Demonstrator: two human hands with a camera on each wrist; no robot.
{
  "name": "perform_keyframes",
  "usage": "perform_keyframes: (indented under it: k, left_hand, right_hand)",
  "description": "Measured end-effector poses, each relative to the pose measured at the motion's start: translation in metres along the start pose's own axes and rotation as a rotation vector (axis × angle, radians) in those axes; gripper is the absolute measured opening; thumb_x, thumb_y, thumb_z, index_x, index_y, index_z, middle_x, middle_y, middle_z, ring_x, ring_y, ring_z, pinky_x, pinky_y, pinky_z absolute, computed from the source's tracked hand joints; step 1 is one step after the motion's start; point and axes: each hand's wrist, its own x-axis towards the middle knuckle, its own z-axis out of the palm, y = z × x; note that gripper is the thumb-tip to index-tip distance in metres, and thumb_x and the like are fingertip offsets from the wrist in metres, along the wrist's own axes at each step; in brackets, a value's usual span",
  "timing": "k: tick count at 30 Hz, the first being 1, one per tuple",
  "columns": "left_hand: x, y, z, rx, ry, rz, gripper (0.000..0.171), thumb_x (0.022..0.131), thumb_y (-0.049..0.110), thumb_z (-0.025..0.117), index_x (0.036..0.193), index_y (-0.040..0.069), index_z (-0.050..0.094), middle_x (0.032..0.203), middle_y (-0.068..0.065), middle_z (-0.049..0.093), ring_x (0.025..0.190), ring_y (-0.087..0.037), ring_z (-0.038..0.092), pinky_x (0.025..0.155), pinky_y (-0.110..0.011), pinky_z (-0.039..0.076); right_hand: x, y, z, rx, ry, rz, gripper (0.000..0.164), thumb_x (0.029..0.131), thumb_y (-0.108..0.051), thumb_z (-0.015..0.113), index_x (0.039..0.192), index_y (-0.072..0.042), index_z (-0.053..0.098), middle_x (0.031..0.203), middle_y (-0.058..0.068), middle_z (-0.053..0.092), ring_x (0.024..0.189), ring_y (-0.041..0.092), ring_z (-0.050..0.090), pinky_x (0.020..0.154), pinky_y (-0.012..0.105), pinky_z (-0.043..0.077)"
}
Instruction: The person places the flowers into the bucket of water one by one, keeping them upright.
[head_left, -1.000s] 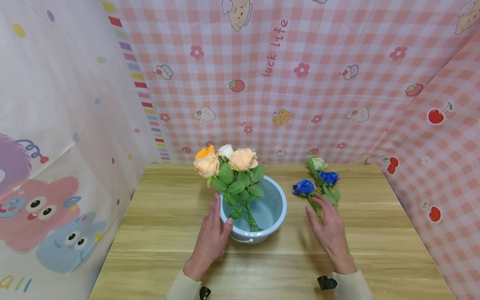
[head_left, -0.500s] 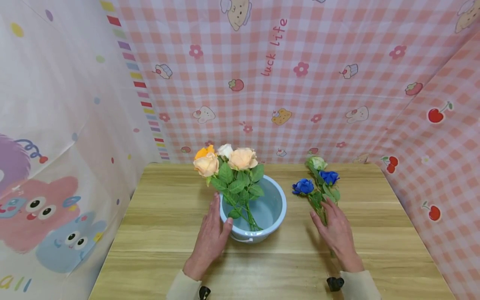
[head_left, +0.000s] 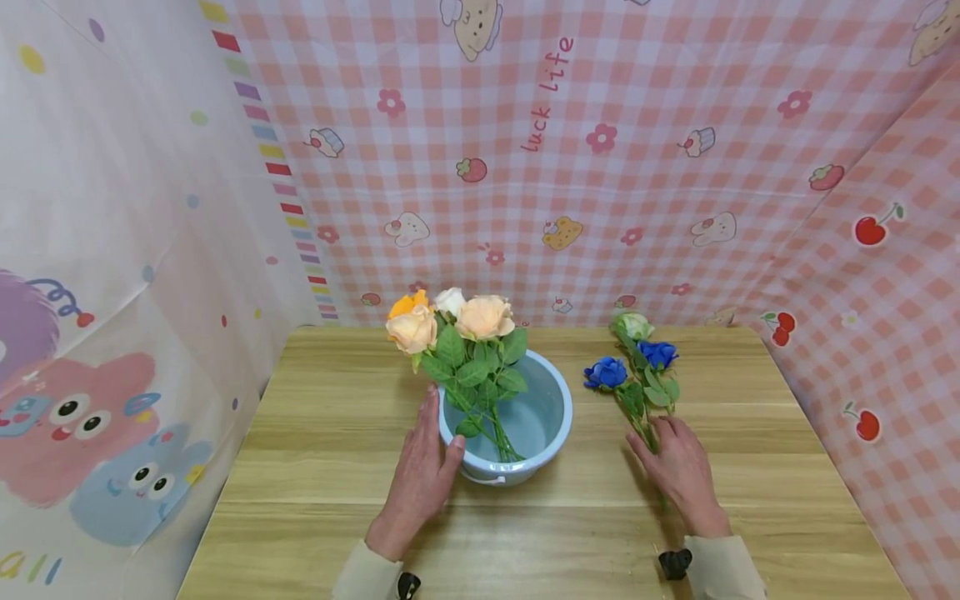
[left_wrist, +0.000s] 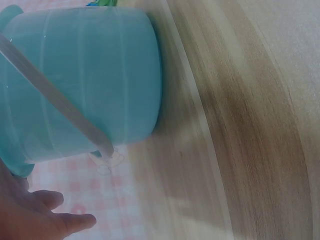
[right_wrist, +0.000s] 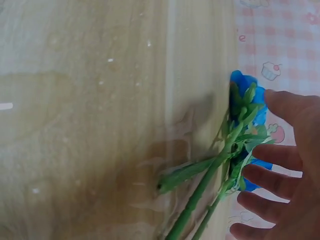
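While left hand point(head_left: 420, 475) touches bucket point(head_left: 551, 433), right hand point(head_left: 678, 467) covers stems point(head_left: 637, 417).

Bright even light; wrist views blurred, head view fisheye-warped.

The right hand point(head_left: 681, 471) covers the lower stems of the blue roses point(head_left: 630, 367) in the head view. The left wrist view is blurred and cuts off the blue bucket point(left_wrist: 80, 80). The right wrist view crops the stems point(right_wrist: 200, 200).
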Motion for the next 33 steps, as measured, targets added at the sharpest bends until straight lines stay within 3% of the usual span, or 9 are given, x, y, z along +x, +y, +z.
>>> perform_keyframes:
  k: [7, 17, 28, 33]
  left_hand:
    - [0.0004, -0.0008, -0.0003, 0.0, 0.008, 0.01, 0.075, 0.108, 0.033, 0.046, 0.167, 0.007, 0.007, 0.172, -0.017, 0.014, 0.154, -0.042, 0.022, 0.113, -0.072, 0.031]
    - [0.0003, 0.0004, -0.0015, 0.004, -0.001, 0.003, 0.075, 0.109, 0.035, 0.045, 0.167, 0.006, 0.007, 0.172, -0.016, 0.013, 0.154, -0.042, 0.023, 0.113, -0.072, 0.03]
    - [0.0, -0.0008, -0.0005, -0.001, 0.001, 0.004, 0.075, 0.108, 0.034, 0.047, 0.167, 0.007, 0.008, 0.172, -0.014, 0.012, 0.154, -0.042, 0.023, 0.113, -0.072, 0.03]
    - [0.0005, -0.0017, -0.0002, -0.003, 0.005, 0.007, 0.075, 0.108, 0.033, 0.048, 0.167, 0.007, 0.009, 0.172, -0.014, 0.013, 0.153, -0.042, 0.024, 0.112, -0.073, 0.031]
  right_hand:
    - [-0.0013, 0.006, 0.0041, 0.012, -0.03, 0.043, 0.049, 0.097, -0.027, 0.073, 0.123, 0.014, 0.064, 0.118, 0.036, 0.06, 0.106, 0.053, 0.059, 0.09, 0.066, 0.047]
    - [0.0007, 0.0077, 0.0075, 0.01, -0.084, 0.097, 0.026, 0.096, -0.013, 0.072, 0.107, 0.01, 0.071, 0.097, 0.022, 0.065, 0.091, 0.041, 0.062, 0.079, 0.058, 0.051]
    - [0.001, 0.0052, 0.0057, 0.017, -0.075, 0.141, 0.017, 0.095, -0.006, 0.068, 0.104, 0.007, 0.073, 0.096, 0.022, 0.072, 0.089, 0.044, 0.069, 0.075, 0.059, 0.054]
    - [-0.0005, 0.0016, 0.0006, 0.032, -0.065, 0.169, 0.018, 0.097, -0.007, 0.066, 0.108, 0.007, 0.073, 0.104, 0.027, 0.072, 0.096, 0.047, 0.068, 0.078, 0.061, 0.053]
